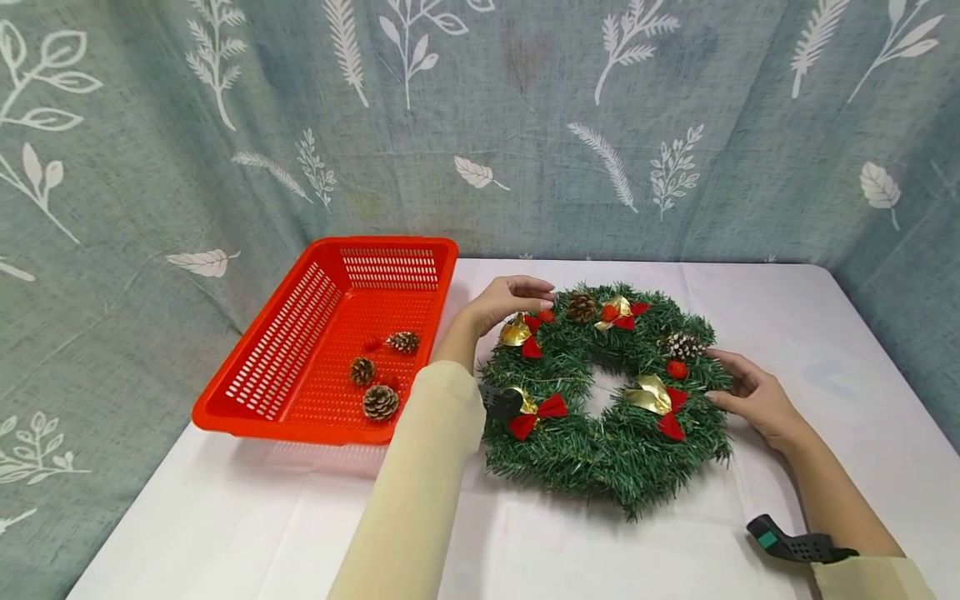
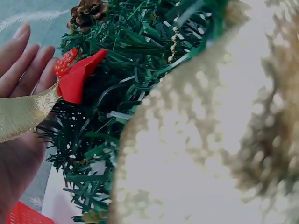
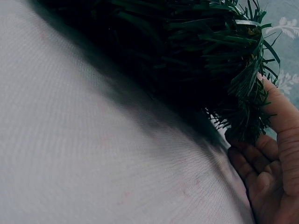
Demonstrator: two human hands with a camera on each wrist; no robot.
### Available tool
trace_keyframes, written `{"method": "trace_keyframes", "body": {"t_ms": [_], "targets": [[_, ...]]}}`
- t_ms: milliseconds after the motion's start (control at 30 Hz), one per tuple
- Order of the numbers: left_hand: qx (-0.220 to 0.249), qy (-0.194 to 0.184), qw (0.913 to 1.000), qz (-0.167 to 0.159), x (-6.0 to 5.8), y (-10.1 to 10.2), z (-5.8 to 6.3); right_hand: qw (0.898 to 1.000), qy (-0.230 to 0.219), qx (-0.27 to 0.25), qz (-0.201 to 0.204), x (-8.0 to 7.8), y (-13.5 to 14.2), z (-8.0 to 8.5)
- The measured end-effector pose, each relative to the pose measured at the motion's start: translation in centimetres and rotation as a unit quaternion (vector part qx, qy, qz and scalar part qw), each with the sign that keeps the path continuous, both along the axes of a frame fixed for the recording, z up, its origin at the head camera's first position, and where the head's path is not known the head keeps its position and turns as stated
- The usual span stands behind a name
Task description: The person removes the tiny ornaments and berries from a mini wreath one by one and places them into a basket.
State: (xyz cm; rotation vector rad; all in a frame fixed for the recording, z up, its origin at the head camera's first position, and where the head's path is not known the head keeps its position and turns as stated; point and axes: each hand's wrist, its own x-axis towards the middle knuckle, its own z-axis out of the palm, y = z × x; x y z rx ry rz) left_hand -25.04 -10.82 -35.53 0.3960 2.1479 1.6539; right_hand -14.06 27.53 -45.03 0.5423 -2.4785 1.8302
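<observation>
A green Christmas wreath [image 1: 592,458] lies flat on the table, decorated with gold-and-red bows [image 1: 655,398], red berries [image 1: 677,369] and pine cones [image 1: 581,307]. At its upper left edge is my left hand [image 1: 497,307], fingers loosely extended beside a red berry [image 2: 67,63] and a bow [image 2: 79,80]. A gold surface fills much of the left wrist view. My right hand [image 1: 763,408] grips the wreath's right edge, thumb against the outer needles and fingers curled low beside them. In the right wrist view the wreath's underside is dark.
Left of the wreath stands a red plastic basket [image 1: 258,427] holding several pine cones [image 1: 380,402] and red pieces. A white cloth [image 1: 817,333] covers the table. Behind hangs a grey-green leaf-patterned curtain [image 1: 525,125]. Each wrist wears a black device [image 1: 798,546].
</observation>
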Motion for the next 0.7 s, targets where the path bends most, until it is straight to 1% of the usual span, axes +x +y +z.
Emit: {"method": "trace_keyframes", "body": {"t_ms": [233,433,500,567,700], "targets": [[-0.011,0.005,0.9998,0.016,-0.2,0.1,-1.2,1.000,0.000,0.001,-0.001,-0.1,0.0,-0.1],[-0.034,-0.019,0.9988,0.030,-0.2,-0.2,-2.0,1.000,0.000,0.000,0.002,-0.1,0.0,-0.1],[-0.044,-0.021,0.9982,0.034,-0.2,-0.3,-2.1,1.000,0.000,-0.002,0.004,-0.1,0.0,-0.1],[-0.047,-0.019,0.9981,0.035,-0.2,-0.4,-2.3,1.000,0.000,-0.004,0.005,0.0,0.0,-0.1],[-0.048,-0.016,0.9984,0.025,-0.1,-0.3,-2.3,1.000,-0.002,-0.003,0.005,0.0,0.0,0.0]]}}
